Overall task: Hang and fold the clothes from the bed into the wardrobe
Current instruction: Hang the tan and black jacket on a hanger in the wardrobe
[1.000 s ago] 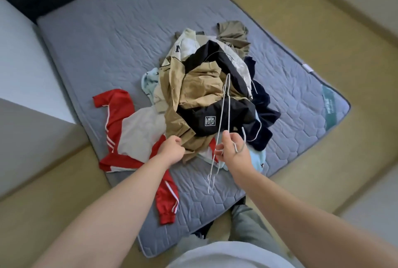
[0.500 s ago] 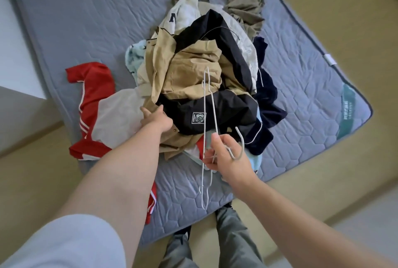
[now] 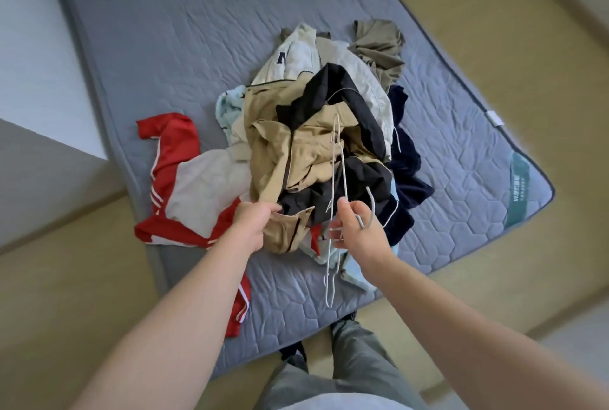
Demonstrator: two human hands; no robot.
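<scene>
Head view, looking down on the pile of clothes [image 3: 333, 93] heaped on the grey quilted mattress [image 3: 158, 47]. Left of the pile, and partly tucked under it, a red and white jacket [image 3: 184, 192] lies spread flat, one red sleeve trailing toward the mattress's near edge. The left arm is bare and stretched forward across that sleeve; the left hand [image 3: 253, 225], back of the hand up, reaches the pile's near-left foot, its fingers curled round a fold of the tan garment [image 3: 296, 159] that tops the heap. Over the pile's near side, thin white wire hangers [image 3: 333, 175] are seen edge-on, bunched, running from above the tan garment down past the pile's near edge; their number cannot be told. The right hand [image 3: 359, 231], just right of the left and apart from it, grips the hangers near the neck, thumb raised and fingers closed round the wire, with the hook standing out beside the knuckles. The right forearm is bare and angled in from the lower right. A navy garment [image 3: 407, 159] forms the pile's right flank.
</scene>
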